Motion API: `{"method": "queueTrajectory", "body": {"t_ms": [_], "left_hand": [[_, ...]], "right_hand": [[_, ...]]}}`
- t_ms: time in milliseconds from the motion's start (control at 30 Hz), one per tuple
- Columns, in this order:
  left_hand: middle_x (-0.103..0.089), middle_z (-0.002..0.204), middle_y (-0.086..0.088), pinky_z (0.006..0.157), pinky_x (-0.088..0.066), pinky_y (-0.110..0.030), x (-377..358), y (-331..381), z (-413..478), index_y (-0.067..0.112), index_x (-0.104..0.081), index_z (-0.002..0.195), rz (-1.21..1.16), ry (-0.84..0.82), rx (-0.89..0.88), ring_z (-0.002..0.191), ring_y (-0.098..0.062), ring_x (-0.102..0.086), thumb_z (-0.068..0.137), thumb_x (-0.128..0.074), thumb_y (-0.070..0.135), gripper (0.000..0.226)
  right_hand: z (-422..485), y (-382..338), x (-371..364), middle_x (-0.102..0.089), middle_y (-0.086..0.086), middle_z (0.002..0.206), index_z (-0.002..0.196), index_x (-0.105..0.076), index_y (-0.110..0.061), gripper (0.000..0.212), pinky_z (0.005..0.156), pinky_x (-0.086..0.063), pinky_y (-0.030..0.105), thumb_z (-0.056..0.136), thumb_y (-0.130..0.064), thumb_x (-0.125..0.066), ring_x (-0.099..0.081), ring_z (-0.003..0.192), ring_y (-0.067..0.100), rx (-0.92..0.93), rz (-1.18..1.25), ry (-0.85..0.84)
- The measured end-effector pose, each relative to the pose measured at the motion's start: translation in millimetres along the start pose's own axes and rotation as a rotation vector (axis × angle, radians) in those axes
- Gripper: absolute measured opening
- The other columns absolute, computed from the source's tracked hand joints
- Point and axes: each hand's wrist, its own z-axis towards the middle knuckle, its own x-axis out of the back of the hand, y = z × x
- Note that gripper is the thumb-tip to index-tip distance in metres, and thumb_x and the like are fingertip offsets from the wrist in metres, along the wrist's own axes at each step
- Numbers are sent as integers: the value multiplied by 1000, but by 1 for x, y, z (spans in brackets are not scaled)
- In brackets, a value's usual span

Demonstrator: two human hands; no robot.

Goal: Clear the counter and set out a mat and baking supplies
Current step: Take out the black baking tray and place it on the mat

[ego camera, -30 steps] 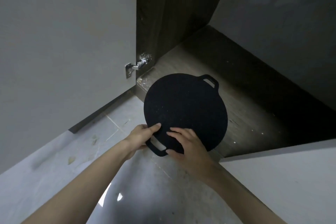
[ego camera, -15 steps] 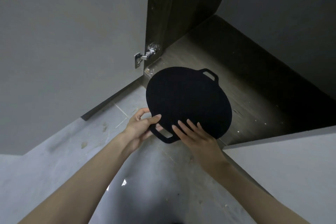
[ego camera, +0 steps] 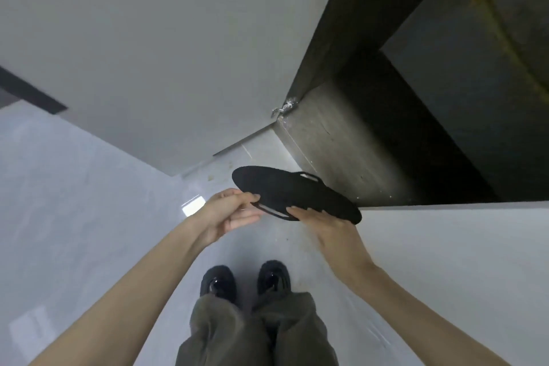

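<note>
A round black mat with two cut-out handles hangs in the air in front of the open cabinet, seen almost edge-on. My left hand pinches the near handle between thumb and fingers. My right hand holds the mat's near right edge, thumb on top and fingers hidden underneath. The far handle points toward the cabinet shelf.
The low cabinet stands open, with a grey door swung out on the left and another door on the right. Its dark shelf floor shows bare wood. My black shoes stand on the pale tiled floor.
The mat has come off the shelf floor and out of the cabinet, lifted and tilted nearly flat to my view. My head has risen and looks down at my feet.
</note>
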Motion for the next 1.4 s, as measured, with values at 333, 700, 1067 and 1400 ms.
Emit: {"method": "queueTrajectory", "body": {"t_ms": [333, 700, 1067, 1400], "left_hand": [[-71, 107, -15, 75, -59, -36, 79, 3, -251, 11, -58, 113, -207, 95, 57, 99, -27, -68, 94, -55, 17, 21], [-74, 81, -14, 56, -59, -29, 179, -87, -458, 10, -61, 101, -780, 406, -117, 68, -22, -73, 94, -54, 15, 11], [-72, 75, -12, 45, -54, -24, 292, -117, -591, 5, -59, 94, -1288, 455, -449, 61, -18, -71, 89, -55, -1, 9], [-73, 71, -4, 51, -56, -21, 419, -56, -674, 8, -61, 91, -1199, 556, -792, 61, -13, -71, 91, -51, -4, 15]], "right_hand": [[-19, -180, 143, -68, -8, 117, 130, -58, -30, 48, 94, -49, 27, 89, -4, -58, -64, 104, 10, 140, 211, -321], [-29, -377, 188, -62, -13, 125, 124, -64, -28, 65, 99, -44, 18, 80, 16, -49, -59, 116, 6, 585, 268, -567], [15, -558, 193, -60, -8, 130, 130, -58, -22, 79, 106, -42, 29, 68, 23, -44, -57, 121, 13, 1253, 137, -482], [85, -727, 197, -61, -4, 129, 129, -60, -20, 72, 95, -52, 31, 72, 15, -32, -59, 120, 17, 1552, 72, -194]]}}
